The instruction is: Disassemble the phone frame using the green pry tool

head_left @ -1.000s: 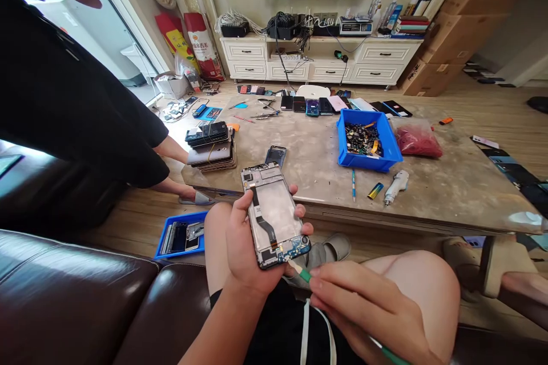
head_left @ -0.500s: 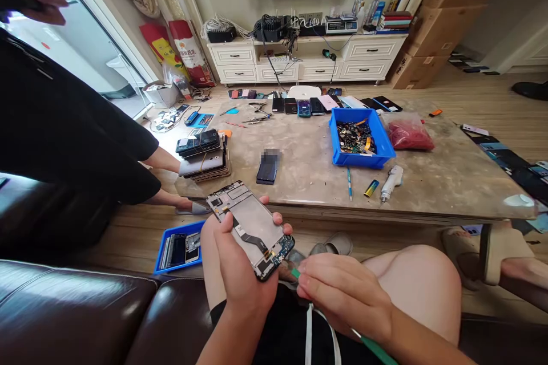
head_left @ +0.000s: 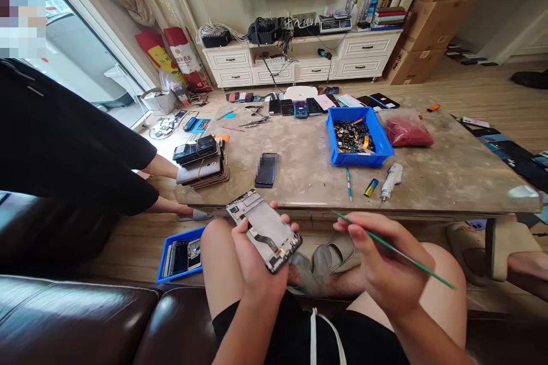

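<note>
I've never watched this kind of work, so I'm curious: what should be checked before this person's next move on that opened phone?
1. Grip: ok. The left hand cradles the opened phone frame.
2. Tool position: ok. The right hand holds the green-handled tool clear of the frame.
3. Ribbon cable: cannot tell. It lies along the frame, but its connectors are too small to judge.
4. Small circuit board: cannot tell whether it is fastened.
5. Parts tray: ok. The blue tray sits on the floor, left of the person's leg.
6. Catch surface: not ok. Nothing but the legs lies beneath the frame.
</note>
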Demonstrator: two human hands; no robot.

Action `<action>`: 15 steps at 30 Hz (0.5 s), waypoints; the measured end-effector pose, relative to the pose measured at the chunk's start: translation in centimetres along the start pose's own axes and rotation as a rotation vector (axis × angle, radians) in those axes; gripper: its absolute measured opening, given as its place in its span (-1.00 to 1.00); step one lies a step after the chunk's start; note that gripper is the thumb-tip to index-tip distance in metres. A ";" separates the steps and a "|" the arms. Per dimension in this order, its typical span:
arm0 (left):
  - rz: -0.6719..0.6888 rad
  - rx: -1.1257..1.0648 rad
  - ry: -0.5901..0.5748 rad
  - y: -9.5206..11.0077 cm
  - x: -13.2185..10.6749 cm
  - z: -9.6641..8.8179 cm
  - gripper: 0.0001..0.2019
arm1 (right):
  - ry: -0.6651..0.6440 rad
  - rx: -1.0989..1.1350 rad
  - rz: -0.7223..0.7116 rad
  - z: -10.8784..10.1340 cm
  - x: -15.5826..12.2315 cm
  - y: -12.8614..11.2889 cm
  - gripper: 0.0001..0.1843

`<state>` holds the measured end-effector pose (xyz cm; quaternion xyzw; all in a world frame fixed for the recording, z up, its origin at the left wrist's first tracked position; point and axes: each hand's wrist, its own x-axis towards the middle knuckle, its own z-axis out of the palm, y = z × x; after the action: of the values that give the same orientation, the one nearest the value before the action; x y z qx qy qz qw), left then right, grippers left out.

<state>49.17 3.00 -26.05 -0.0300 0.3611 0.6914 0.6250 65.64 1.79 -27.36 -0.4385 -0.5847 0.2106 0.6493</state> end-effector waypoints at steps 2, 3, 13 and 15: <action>0.036 -0.021 0.053 0.5 1.6 0.3 -0.62 | 0.004 0.011 0.239 -0.1 -0.4 2.4 -0.81; 0.044 -0.024 0.062 0.8 2.2 0.3 -0.61 | -0.019 -0.009 0.353 -0.3 -0.8 3.9 -0.67; -0.043 0.102 0.039 2.7 4.3 -4.0 -0.59 | -0.706 -0.510 0.706 -4.6 -4.4 15.9 -0.52; -0.072 0.110 0.029 2.0 4.8 -4.0 -0.59 | -0.910 -0.662 0.751 -4.0 -4.0 17.5 -0.66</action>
<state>44.71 4.96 -30.39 -0.0187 0.4063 0.6471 0.6449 72.65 6.60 -43.61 -0.6555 -0.6413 0.3952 0.0527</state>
